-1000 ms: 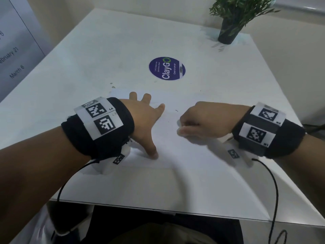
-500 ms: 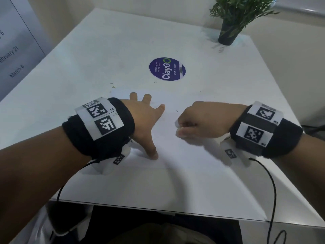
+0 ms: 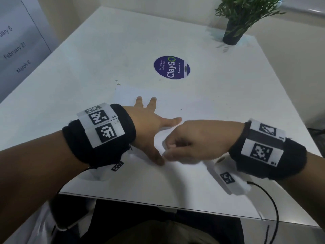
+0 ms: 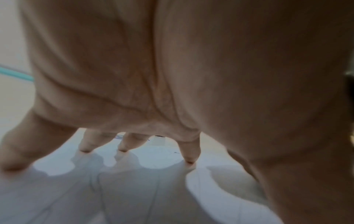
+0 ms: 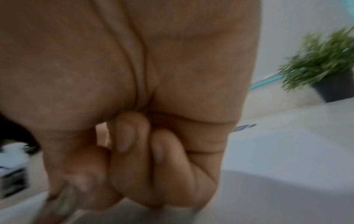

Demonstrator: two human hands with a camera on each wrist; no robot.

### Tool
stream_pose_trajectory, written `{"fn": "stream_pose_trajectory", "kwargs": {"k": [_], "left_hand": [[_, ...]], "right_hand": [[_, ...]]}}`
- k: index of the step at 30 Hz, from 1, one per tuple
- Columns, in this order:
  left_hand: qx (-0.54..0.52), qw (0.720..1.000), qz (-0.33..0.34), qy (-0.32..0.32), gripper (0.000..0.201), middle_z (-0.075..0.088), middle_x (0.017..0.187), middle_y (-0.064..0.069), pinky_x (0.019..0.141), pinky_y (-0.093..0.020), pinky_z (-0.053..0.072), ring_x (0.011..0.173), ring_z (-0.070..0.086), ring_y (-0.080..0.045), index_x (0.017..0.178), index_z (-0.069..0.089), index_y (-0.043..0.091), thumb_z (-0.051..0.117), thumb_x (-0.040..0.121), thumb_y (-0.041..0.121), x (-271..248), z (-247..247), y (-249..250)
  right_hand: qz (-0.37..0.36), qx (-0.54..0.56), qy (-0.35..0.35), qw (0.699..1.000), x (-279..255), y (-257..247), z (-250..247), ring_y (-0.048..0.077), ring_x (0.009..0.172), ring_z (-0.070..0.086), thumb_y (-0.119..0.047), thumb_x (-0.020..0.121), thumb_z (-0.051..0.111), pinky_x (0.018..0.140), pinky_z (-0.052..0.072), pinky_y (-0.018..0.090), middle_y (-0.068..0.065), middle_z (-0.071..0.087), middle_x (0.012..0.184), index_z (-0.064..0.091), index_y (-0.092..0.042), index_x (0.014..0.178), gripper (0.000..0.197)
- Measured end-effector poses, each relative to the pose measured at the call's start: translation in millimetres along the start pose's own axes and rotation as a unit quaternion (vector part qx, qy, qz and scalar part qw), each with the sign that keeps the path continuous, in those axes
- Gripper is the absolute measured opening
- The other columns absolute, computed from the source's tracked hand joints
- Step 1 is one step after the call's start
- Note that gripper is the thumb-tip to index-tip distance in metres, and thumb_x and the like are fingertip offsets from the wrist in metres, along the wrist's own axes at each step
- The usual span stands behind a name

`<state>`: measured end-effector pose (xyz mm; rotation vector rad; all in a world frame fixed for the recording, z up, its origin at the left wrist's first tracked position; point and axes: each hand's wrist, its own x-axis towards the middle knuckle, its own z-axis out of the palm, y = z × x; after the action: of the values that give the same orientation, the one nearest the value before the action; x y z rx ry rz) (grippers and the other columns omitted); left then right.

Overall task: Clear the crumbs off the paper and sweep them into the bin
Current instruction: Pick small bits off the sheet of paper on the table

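A white sheet of paper lies on the white table. My left hand rests on the paper with its fingers spread and straight; the left wrist view shows its fingertips touching the sheet. My right hand is curled into a fist just right of the left thumb, low over the paper. In the right wrist view its fingers fold into the palm, and I see nothing held. A small dark crumb lies on the paper beyond the hands. No bin is in view.
Two small specks lie on the table off the paper's far left corner. A purple round sticker is further back, and a potted plant stands at the far right corner. The table's near edge is close to me.
My right fist has slid left across the paper and now sits next to the left thumb. The left hand has stayed in place.
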<state>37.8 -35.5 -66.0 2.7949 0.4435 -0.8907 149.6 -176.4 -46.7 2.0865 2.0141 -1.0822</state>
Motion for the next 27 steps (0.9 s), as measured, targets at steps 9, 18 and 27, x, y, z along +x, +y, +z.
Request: {"fn": "stream_pose_trajectory", "kwargs": {"k": [9,18,27], "left_hand": [[0.016,1.0,-0.007,0.003,0.119,-0.03,0.162,-0.018,0.108,-0.072,0.029,0.146,-0.019,-0.054,0.13,-0.013,0.081,0.073,0.048,0.088,-0.7,0.9,0.7],[0.035,0.999,-0.017,-0.004,0.129,-0.03,0.162,-0.018,0.109,-0.074,0.025,0.146,-0.019,-0.055,0.132,-0.026,0.075,0.07,0.047,0.091,1.7,1.0,-0.8],[0.036,0.999,-0.018,-0.016,0.131,-0.032,0.161,-0.016,0.111,-0.072,0.025,0.146,-0.022,-0.054,0.133,-0.027,0.072,0.07,0.048,0.091,2.2,0.3,-0.9]], "right_hand": [[0.011,-0.085,0.048,0.995,1.8,7.0,-10.8,0.011,0.058,0.05,-0.04,0.099,0.057,0.063,0.047,0.03,-0.002,0.06,0.062,0.06,-0.013,0.073,0.038],[0.045,-0.097,0.074,0.992,-2.8,27.8,-20.7,0.007,0.056,0.053,-0.041,0.1,0.056,0.063,0.045,0.031,-0.006,0.062,0.06,0.057,-0.017,0.068,0.04],[0.066,-0.092,0.063,0.992,-12.5,36.2,-21.6,0.007,0.057,0.052,-0.045,0.1,0.053,0.062,0.042,0.027,-0.007,0.063,0.062,0.055,-0.02,0.066,0.042]]}}
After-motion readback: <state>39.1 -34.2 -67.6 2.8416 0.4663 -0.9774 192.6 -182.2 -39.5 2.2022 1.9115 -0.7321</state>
